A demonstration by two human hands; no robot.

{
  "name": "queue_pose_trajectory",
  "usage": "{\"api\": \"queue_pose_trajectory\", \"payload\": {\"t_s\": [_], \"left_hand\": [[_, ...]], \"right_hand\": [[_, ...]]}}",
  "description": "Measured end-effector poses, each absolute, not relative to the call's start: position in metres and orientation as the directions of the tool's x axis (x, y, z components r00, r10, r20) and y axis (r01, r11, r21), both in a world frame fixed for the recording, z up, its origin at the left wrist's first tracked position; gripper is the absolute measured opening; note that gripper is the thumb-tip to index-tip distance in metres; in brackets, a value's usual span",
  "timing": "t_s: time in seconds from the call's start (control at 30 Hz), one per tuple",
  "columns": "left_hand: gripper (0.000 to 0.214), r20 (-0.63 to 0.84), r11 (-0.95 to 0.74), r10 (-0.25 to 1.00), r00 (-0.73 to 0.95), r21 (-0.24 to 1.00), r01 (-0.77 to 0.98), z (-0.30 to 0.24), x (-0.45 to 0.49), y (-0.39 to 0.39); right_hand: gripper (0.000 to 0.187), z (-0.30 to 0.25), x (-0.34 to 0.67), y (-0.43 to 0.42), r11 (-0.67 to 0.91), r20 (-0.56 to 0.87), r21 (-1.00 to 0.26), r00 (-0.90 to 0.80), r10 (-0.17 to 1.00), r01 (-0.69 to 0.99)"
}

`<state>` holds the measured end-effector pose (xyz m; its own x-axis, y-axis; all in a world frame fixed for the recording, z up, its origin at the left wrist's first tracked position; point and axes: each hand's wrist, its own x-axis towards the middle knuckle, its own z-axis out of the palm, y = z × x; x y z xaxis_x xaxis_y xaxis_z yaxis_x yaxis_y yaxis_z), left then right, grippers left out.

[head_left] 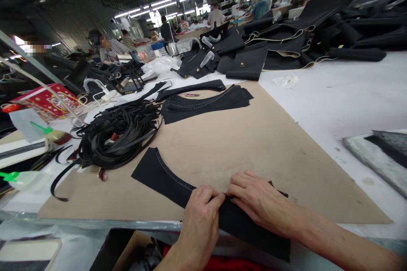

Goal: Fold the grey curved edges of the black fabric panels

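A curved black leather-like piece [159, 182] lies at the front edge of the brown board, its near right end reaching past the edge. A row of stitch-like marks follows its folded inner curve. My left hand [203, 211] pinches this curved edge near the middle, thumb and fingers closed on it. Close beside it, my right hand [254, 197] has its fingers bent over the same edge, with the fingertips partly hidden. Farther back, a stack of similar curved black pieces [203, 108] rests on the board.
A tangled coil of black strips [117, 135] sits on the left of the brown board [254, 144]. Black panels with gold fittings [248, 59] are heaped at the back right. Left stand a red box [51, 101] and a green-tipped bottle [25, 180]. People work in the background.
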<state>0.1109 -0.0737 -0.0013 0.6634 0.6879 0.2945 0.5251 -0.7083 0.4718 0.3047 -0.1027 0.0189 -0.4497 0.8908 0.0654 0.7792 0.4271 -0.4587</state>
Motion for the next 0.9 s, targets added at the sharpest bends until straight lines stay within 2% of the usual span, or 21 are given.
{"api": "queue_pose_trajectory", "payload": {"t_s": [0.27,0.4,0.6,0.73,0.9], "left_hand": [[0.041,0.477,-0.847,0.528,0.703,0.231,0.479,-0.016,0.099,-0.089],[0.029,0.444,-0.807,0.591,0.673,0.319,0.497,-0.009,0.103,-0.084],[0.026,0.275,-0.661,0.739,0.615,0.474,0.581,0.0,0.133,-0.079],[0.024,0.196,-0.624,0.753,0.628,0.515,0.588,0.001,0.142,-0.079],[0.027,0.258,-0.689,0.698,0.668,0.495,0.529,-0.006,0.14,-0.08]], "right_hand": [[0.014,0.01,0.32,-0.106,0.473,0.071,-0.418,-0.491,0.868,0.776],[0.016,0.008,0.323,-0.106,0.493,0.078,-0.397,-0.507,0.858,0.774],[0.015,0.008,0.325,-0.108,0.49,0.081,-0.387,-0.5,0.862,0.781],[0.009,0.006,0.331,-0.109,0.475,0.083,-0.4,-0.485,0.871,0.784],[0.01,0.01,0.341,-0.113,0.454,0.088,-0.433,-0.465,0.881,0.779]]}}
